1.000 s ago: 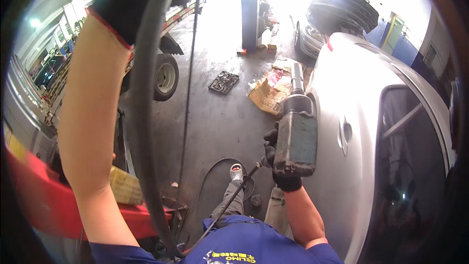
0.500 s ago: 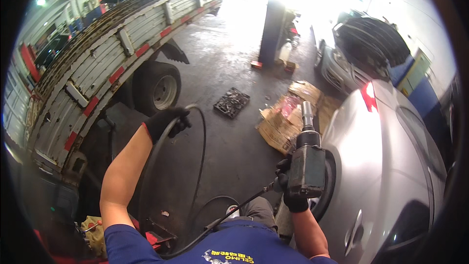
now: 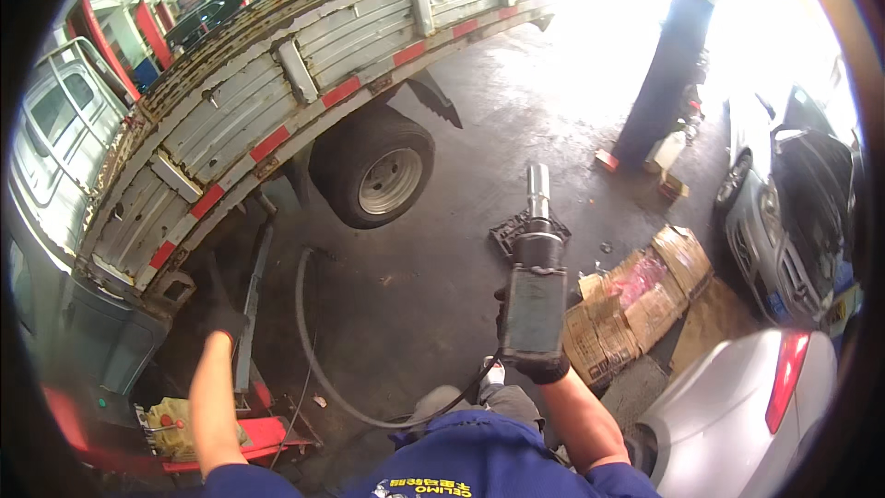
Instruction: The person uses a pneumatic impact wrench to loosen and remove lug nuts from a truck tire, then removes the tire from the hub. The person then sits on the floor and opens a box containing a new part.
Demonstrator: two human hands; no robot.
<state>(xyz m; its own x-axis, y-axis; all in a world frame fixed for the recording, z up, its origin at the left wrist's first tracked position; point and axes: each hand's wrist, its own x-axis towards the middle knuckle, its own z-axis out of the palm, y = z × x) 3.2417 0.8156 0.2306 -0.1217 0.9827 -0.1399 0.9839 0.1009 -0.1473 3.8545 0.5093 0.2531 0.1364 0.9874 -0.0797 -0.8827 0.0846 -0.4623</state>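
Note:
My right hand (image 3: pixel 546 367), in a black glove, is closed around the grip of an air impact wrench (image 3: pixel 536 309). The wrench points away from me, and a long shiny socket (image 3: pixel 538 189) sits on its nose. From its grip a dark air hose (image 3: pixel 323 373) loops left across the floor. My left hand (image 3: pixel 223 321), also gloved, reaches down at the left beside a long grey bar (image 3: pixel 251 300) that slants up from a red floor jack (image 3: pixel 269 433). The glove merges with the dark background, so its fingers do not show.
An old truck bed (image 3: pixel 304 83) with a rear wheel (image 3: pixel 387 177) fills the left. Behind the socket lies a dark tray (image 3: pixel 505 235). Flattened cardboard (image 3: pixel 608 332), a silver car (image 3: pixel 747 406) and a car with its hood up (image 3: pixel 784 231) stand right. A dark pillar (image 3: pixel 668 74) rises beyond.
The view has swung left toward the truck. My left hand has let go of the hose and dropped down to the left. The wrench stays in my right hand, and the hose hangs lower.

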